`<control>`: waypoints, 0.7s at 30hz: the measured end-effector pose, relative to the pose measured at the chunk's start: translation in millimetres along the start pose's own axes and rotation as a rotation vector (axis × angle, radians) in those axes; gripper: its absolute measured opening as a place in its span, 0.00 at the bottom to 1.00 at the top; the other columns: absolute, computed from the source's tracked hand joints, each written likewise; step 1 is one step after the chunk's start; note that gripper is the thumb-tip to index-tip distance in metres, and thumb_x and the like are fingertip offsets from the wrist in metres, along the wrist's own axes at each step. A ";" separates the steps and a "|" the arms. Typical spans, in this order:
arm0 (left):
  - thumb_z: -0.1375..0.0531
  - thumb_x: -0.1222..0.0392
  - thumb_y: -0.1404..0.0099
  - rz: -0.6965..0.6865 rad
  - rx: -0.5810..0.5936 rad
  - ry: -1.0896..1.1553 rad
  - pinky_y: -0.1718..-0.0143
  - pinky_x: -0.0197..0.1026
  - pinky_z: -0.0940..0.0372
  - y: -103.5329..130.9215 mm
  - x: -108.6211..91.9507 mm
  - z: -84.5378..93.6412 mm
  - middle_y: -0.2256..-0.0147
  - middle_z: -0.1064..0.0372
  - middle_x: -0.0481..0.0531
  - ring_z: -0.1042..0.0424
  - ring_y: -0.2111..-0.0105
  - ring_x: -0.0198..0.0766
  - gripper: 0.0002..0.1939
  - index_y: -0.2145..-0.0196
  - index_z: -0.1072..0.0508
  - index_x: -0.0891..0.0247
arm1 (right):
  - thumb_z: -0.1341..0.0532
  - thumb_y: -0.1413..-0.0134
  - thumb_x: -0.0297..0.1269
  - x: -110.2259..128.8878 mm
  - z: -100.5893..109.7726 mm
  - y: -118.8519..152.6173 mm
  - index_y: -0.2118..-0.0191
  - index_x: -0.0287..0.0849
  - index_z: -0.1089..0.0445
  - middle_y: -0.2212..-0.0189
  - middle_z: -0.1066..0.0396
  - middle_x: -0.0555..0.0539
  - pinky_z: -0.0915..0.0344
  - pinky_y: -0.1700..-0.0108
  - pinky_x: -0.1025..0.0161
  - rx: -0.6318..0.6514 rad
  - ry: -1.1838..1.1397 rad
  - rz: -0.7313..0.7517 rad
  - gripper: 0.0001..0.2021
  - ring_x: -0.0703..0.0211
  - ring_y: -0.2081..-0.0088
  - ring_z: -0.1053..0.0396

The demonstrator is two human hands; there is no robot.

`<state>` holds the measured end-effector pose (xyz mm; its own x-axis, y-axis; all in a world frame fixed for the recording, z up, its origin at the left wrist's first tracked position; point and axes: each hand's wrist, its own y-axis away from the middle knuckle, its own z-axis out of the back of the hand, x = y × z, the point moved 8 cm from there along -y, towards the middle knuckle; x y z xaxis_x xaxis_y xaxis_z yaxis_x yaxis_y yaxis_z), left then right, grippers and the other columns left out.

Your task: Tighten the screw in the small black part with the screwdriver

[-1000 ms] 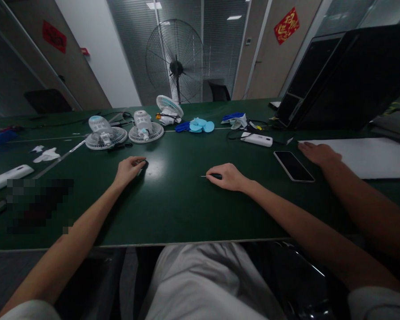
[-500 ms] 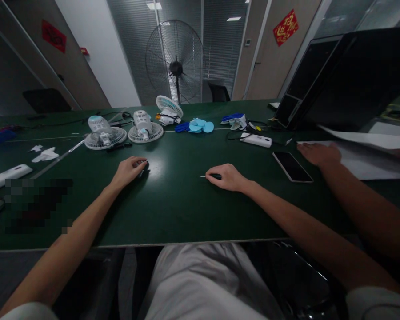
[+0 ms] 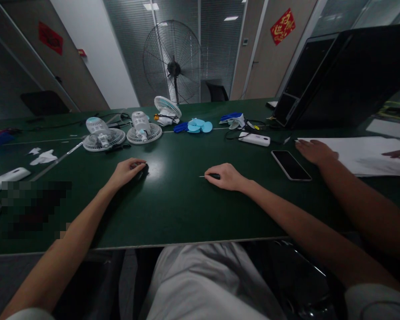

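With the black-handled tool (image 3: 215, 176) already gripped in my right hand (image 3: 229, 177) at one o'clock, and my left (image 3: 125, 172) pinching a small dark object (image 3: 146, 169) at half past ten, the three white fans (image 3: 142, 130) around eleven appear left untouched.

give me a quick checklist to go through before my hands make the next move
1. Right hand has the black-handled tool: ok, fingers around the handle, thin shaft pointing left.
2. Left hand has the small dark object: ok, at its fingertips.
3. What that object is: cannot tell, fingers partly cover it.
4. Tool's shaft apart from the left hand: ok, green tabletop lies between.
5. Tip shape right: cannot tell, too small to see.
6. Phone not touching the right hand: ok, it lies apart.
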<state>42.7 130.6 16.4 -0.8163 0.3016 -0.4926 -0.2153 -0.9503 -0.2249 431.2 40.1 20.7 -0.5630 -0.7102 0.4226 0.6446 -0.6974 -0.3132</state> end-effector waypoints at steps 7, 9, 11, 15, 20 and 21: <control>0.40 0.30 0.37 0.035 0.094 0.022 0.55 0.46 0.30 0.5 -0.5 0.7 0.50 0.21 0.58 0.23 0.57 0.50 0.34 0.48 0.19 0.60 | 0.40 0.30 0.42 -0.3 -0.2 -0.8 0.51 0.45 0.22 0.57 0.18 0.48 0.30 0.55 0.59 -0.014 0.024 0.007 0.12 0.56 0.59 0.22; 0.40 0.29 0.37 0.011 0.098 0.031 0.55 0.47 0.29 0.9 -2.4 1.1 0.50 0.21 0.58 0.23 0.57 0.51 0.35 0.48 0.19 0.60 | 0.40 0.30 0.42 0.5 0.4 -1.4 0.52 0.45 0.21 0.58 0.18 0.48 0.31 0.55 0.59 -0.022 0.034 0.008 0.12 0.55 0.60 0.21; 0.40 0.28 0.37 -0.025 0.085 0.043 0.55 0.47 0.29 1.1 -5.0 2.6 0.51 0.21 0.58 0.23 0.57 0.50 0.35 0.49 0.19 0.60 | 0.40 0.30 0.42 1.2 0.9 -1.8 0.53 0.45 0.21 0.58 0.18 0.48 0.31 0.56 0.59 -0.026 0.043 0.007 0.12 0.55 0.60 0.21; 0.40 0.28 0.37 -0.093 0.010 0.100 0.56 0.46 0.28 1.5 -9.8 11.6 0.50 0.23 0.59 0.23 0.55 0.50 0.34 0.51 0.19 0.60 | 0.40 0.30 0.42 2.0 1.6 -1.6 0.52 0.45 0.21 0.58 0.18 0.48 0.31 0.56 0.59 -0.022 0.042 0.006 0.12 0.55 0.59 0.21; 0.40 0.31 0.35 -0.167 0.016 0.096 0.53 0.47 0.28 2.8 -13.1 17.0 0.49 0.24 0.58 0.24 0.52 0.51 0.30 0.50 0.20 0.58 | 0.40 0.30 0.41 2.5 1.0 -0.8 0.51 0.44 0.22 0.57 0.18 0.48 0.30 0.55 0.60 -0.011 0.005 0.013 0.12 0.56 0.59 0.22; 0.40 0.32 0.34 -0.185 0.031 0.088 0.53 0.47 0.29 3.0 -13.5 16.0 0.50 0.24 0.58 0.25 0.51 0.51 0.30 0.49 0.20 0.58 | 0.40 0.30 0.41 2.6 0.9 -0.9 0.51 0.44 0.22 0.57 0.18 0.48 0.30 0.55 0.60 -0.010 0.003 0.013 0.12 0.56 0.59 0.22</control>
<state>44.5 122.4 35.8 -0.7112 0.4758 -0.5174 -0.3751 -0.8794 -0.2931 429.7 38.9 22.9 -0.5559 -0.7197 0.4159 0.6470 -0.6888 -0.3270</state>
